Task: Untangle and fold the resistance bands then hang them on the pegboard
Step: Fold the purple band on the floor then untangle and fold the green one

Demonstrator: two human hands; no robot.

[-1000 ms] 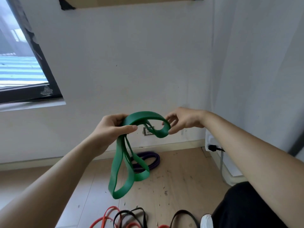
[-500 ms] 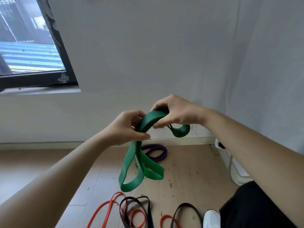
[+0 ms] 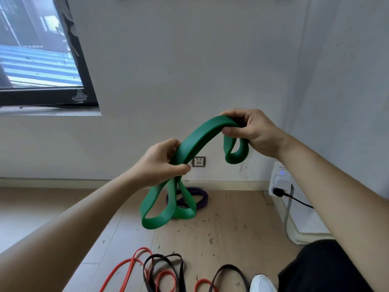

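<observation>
Green band [image 3: 202, 138]: smooth matt rubber, thick flat strip. Floor [image 3: 227, 226], lower frame: pale wood planks, scuffed, speckled. Wall [image 3: 189, 60]: matt painted plaster, few marks. Window frame [image 3: 84, 81], upper left: dark, paint chipped.

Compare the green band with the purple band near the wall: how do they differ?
The green band is held in the air by the left hand and right hand; the purple band lies on the floor. The green band looks wider than the purple band. Both sit in loose loops.
</observation>
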